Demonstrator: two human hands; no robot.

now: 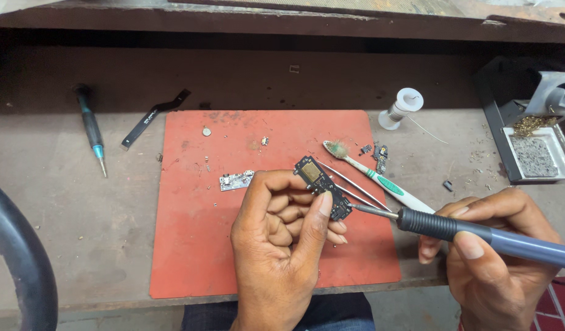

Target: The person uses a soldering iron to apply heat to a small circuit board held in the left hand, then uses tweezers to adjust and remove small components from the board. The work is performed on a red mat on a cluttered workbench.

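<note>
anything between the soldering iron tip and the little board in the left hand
Nothing visible. The soldering iron in the right hand has its tip right at the small circuit board pinched in the left hand.

Operator's hands: bare, no gloves.
The left hand and right hand are showing no rings or sleeves; nails are trimmed short. Dark trousers are showing beneath the bench edge.
</note>
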